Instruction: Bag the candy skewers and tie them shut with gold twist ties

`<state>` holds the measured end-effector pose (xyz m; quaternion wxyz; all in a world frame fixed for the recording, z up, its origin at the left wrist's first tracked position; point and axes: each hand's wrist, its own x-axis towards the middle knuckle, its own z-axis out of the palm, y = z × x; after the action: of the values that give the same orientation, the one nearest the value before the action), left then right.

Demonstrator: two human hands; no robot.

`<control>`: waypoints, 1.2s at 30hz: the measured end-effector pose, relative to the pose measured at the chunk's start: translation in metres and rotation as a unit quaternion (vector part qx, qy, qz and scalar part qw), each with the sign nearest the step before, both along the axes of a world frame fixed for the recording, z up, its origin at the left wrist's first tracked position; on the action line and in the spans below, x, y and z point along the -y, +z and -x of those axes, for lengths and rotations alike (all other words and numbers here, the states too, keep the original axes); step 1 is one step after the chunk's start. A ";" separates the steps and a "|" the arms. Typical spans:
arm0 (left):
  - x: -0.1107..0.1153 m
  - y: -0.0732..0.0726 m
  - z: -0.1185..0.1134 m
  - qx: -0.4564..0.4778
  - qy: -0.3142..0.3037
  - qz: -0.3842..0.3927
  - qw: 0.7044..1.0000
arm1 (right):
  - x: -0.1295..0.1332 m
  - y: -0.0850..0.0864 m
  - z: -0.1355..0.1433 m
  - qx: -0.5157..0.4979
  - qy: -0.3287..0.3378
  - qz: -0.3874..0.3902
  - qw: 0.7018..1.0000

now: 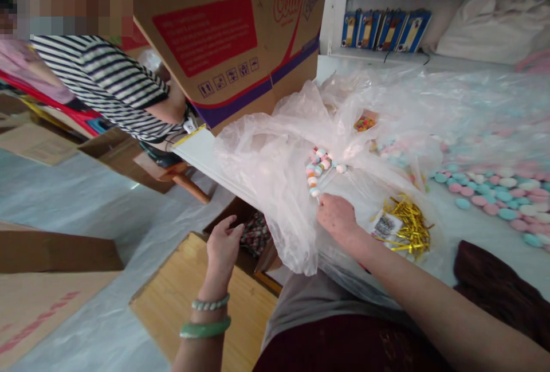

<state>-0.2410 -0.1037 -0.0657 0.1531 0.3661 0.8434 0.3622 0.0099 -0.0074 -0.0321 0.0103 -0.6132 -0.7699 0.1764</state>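
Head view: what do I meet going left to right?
Striped shirt → left hand → right hand holding a beaded strand → gold strips → loose pastel pieces.

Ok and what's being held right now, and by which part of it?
The right hand holds a strand of pastel beads, its grip at the near end, by the last bead. The left hand appears empty.
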 end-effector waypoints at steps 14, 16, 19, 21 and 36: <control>-0.088 0.063 -0.127 0.446 -0.217 -0.115 0.861 | 0.058 0.029 -0.099 -0.350 -0.076 0.063 0.931; -0.092 0.055 -0.138 0.535 -0.234 -0.048 0.810 | 0.060 0.028 -0.107 -0.360 -0.090 0.065 0.926; -0.089 0.050 -0.153 0.599 -0.223 -0.015 0.769 | 0.059 0.022 -0.114 -0.350 -0.106 0.055 0.929; -0.085 0.048 -0.162 0.589 -0.205 -0.031 0.781 | 0.058 0.017 -0.116 -0.331 -0.112 0.051 0.936; -0.073 0.031 -0.203 0.581 -0.146 -0.108 0.794 | 0.066 -0.008 -0.104 -0.353 -0.139 0.047 0.924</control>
<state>-0.0384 -0.0303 -0.0344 0.6245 0.2200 0.4876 0.5691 0.1139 -0.0733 -0.0397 0.2769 -0.6116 -0.6145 0.4143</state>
